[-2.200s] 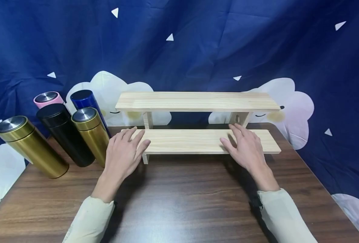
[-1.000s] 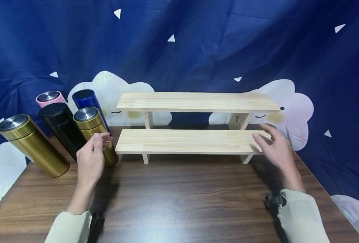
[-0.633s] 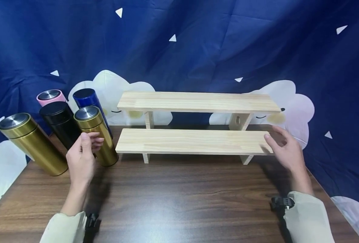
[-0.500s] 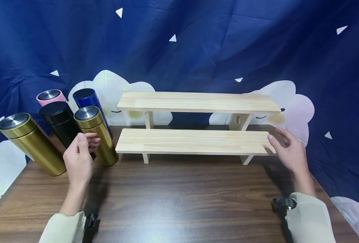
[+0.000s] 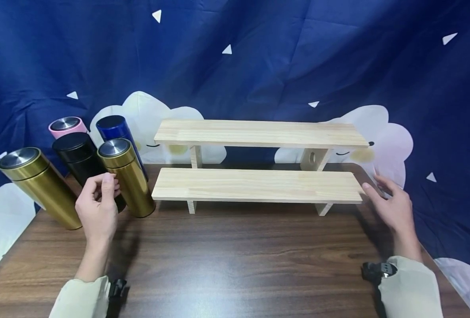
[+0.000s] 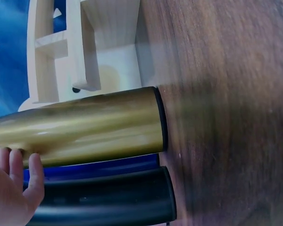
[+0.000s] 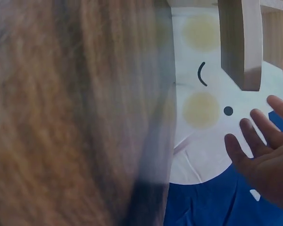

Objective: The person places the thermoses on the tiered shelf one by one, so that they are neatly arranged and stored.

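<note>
My left hand [image 5: 99, 207] is in front of a black thermos [image 5: 84, 161] and beside a slim gold thermos [image 5: 130, 183]. Its fingers are loosely curled and hold nothing. In the left wrist view the fingertips lie close to the gold thermos's side; whether they touch it I cannot tell. Just past the right end of a two-tier wooden shelf [image 5: 258, 185], my right hand [image 5: 395, 207] hovers with relaxed, spread fingers and nothing in them. The thumb is near the lower board's corner. A larger gold thermos [image 5: 46, 194] stands left of my left hand.
Behind the black thermos are a pink thermos [image 5: 69, 125] and a blue thermos [image 5: 114, 126], both partly hidden. Everything stands on a brown wooden table [image 5: 235, 260]. A dark blue curtain [image 5: 250, 75] with white cloud figures hangs behind.
Both hands have left the lower board: the left moved left to the thermoses, the right drifted right beyond the board's end. Shelf and thermoses look unmoved.
</note>
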### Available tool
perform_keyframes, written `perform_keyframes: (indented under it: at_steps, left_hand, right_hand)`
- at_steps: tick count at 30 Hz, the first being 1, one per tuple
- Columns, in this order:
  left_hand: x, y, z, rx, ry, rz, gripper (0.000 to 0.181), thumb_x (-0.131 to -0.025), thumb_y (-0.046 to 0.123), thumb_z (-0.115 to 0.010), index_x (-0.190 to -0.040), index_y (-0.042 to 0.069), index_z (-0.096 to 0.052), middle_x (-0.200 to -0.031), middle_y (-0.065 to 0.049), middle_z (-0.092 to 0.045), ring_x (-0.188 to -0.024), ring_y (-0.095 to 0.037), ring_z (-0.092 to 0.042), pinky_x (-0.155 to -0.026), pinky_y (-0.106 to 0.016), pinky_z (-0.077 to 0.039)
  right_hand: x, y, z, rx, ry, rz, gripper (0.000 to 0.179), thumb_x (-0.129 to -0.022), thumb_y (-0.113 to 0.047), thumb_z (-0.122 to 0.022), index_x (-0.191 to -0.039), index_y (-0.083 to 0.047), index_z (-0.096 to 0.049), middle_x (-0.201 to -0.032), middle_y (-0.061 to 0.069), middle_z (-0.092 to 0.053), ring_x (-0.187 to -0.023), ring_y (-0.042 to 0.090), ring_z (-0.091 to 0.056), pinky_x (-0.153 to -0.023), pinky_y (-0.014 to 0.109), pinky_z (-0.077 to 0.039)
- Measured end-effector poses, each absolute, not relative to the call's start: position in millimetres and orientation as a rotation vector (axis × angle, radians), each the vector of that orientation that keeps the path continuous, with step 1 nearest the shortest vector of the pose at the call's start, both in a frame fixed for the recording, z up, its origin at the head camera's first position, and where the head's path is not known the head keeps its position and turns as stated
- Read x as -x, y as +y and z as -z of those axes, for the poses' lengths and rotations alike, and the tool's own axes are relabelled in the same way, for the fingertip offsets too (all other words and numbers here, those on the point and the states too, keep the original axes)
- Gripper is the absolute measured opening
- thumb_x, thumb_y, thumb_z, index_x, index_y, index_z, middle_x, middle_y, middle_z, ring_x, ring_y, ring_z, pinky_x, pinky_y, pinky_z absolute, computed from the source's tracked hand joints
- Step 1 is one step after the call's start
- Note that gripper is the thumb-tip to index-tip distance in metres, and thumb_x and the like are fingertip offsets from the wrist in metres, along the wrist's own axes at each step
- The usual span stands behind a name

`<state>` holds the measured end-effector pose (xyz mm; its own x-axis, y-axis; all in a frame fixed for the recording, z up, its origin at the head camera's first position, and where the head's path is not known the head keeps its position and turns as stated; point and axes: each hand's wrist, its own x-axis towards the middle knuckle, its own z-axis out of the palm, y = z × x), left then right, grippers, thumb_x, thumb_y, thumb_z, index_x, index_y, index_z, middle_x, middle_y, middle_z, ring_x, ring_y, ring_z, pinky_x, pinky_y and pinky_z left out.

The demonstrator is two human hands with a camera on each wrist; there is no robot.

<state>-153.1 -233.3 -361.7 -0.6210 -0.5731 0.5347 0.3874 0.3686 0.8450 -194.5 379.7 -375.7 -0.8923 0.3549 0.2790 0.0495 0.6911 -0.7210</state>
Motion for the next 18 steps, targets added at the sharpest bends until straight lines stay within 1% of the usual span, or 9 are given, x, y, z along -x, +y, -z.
perform_keyframes:
  at_steps: [2, 4, 6, 7, 9, 12, 14, 16, 18]
  left_hand:
    - [153, -233, 362, -0.186, -1.76, 1.389, 0.016, -0.098, 0.023, -0.067, -0.101, 0.007, -0.07, -0.086, 0.01, -0.066, -0.077, -0.005, -0.064, -0.071, -0.015, -0.051]
    - [153, -234, 363, -0.207, -1.769, 1.374, 0.018, -0.095, 0.023, -0.071, -0.103, 0.007, -0.07, -0.088, 0.012, -0.065, -0.08, -0.005, -0.062, -0.071, -0.015, -0.049]
    - [152, -234, 363, -0.23, -1.777, 1.366, 0.026, -0.093, 0.022, -0.073, -0.107, 0.001, -0.069, -0.091, 0.013, -0.063, -0.083, -0.005, -0.062, -0.071, -0.015, -0.048]
    - [152, -234, 363, -0.238, -1.781, 1.365, 0.031, -0.092, 0.022, -0.074, -0.111, -0.002, -0.068, -0.092, 0.012, -0.063, -0.085, -0.005, -0.061, -0.072, -0.015, -0.048]
    - [153, -234, 364, -0.246, -1.786, 1.367, 0.038, -0.09, 0.022, -0.076, -0.116, -0.004, -0.065, -0.096, 0.01, -0.063, -0.088, -0.006, -0.062, -0.073, -0.014, -0.048]
    - [154, -235, 364, -0.256, -1.789, 1.375, 0.043, -0.087, 0.022, -0.078, -0.121, -0.001, -0.064, -0.101, 0.007, -0.064, -0.092, -0.007, -0.063, -0.075, -0.014, -0.049]
    - [155, -236, 364, -0.259, -1.795, 1.38, 0.047, -0.086, 0.022, -0.08, -0.125, 0.003, -0.063, -0.105, 0.005, -0.064, -0.095, -0.009, -0.063, -0.076, -0.014, -0.05]
    - [156, -236, 363, -0.269, -1.808, 1.38, 0.05, -0.084, 0.022, -0.082, -0.128, 0.006, -0.061, -0.107, 0.006, -0.063, -0.098, -0.011, -0.063, -0.077, -0.014, -0.05]
    - [156, -236, 362, -0.281, -1.825, 1.379, 0.054, -0.083, 0.022, -0.083, -0.13, 0.009, -0.06, -0.11, 0.007, -0.062, -0.101, -0.011, -0.062, -0.078, -0.015, -0.05]
  right_hand:
    - [194, 383, 379, 0.329, -2.512, -1.055, 0.062, -0.096, -0.036, -0.066, -0.145, -0.001, -0.052, -0.146, 0.026, -0.05, -0.129, 0.033, -0.056, -0.091, 0.009, -0.037]
    - [194, 385, 382, 0.332, -2.51, -1.079, 0.062, -0.096, -0.034, -0.068, -0.144, 0.001, -0.053, -0.143, 0.026, -0.053, -0.117, 0.014, -0.062, -0.086, 0.006, -0.039]
    - [194, 386, 386, 0.324, -2.493, -1.12, 0.062, -0.095, -0.031, -0.069, -0.144, 0.003, -0.053, -0.138, 0.025, -0.055, -0.104, -0.004, -0.059, -0.082, 0.005, -0.04]
    - [194, 387, 387, 0.323, -2.484, -1.137, 0.062, -0.095, -0.031, -0.07, -0.143, 0.004, -0.053, -0.138, 0.025, -0.055, -0.097, -0.011, -0.054, -0.08, 0.005, -0.04]
    - [193, 388, 390, 0.325, -2.474, -1.165, 0.063, -0.094, -0.031, -0.071, -0.143, 0.005, -0.052, -0.137, 0.027, -0.055, -0.09, -0.015, -0.047, -0.076, 0.004, -0.039]
    - [191, 390, 392, 0.319, -2.473, -1.232, 0.066, -0.095, -0.033, -0.07, -0.144, 0.006, -0.05, -0.135, 0.02, -0.06, -0.091, -0.014, -0.049, -0.075, 0.006, -0.042]
    - [192, 392, 392, 0.324, -2.467, -1.344, 0.068, -0.096, -0.033, -0.07, -0.146, 0.005, -0.047, -0.127, 0.008, -0.063, -0.091, -0.014, -0.052, -0.076, 0.008, -0.046]
    - [193, 394, 392, 0.325, -2.437, -1.478, 0.069, -0.096, -0.032, -0.071, -0.148, 0.004, -0.045, -0.116, -0.008, -0.059, -0.087, -0.014, -0.056, -0.075, 0.01, -0.049]
    - [194, 396, 392, 0.325, -2.403, -1.607, 0.07, -0.095, -0.03, -0.071, -0.15, 0.003, -0.043, -0.11, -0.015, -0.055, -0.084, -0.011, -0.059, -0.074, 0.012, -0.052]
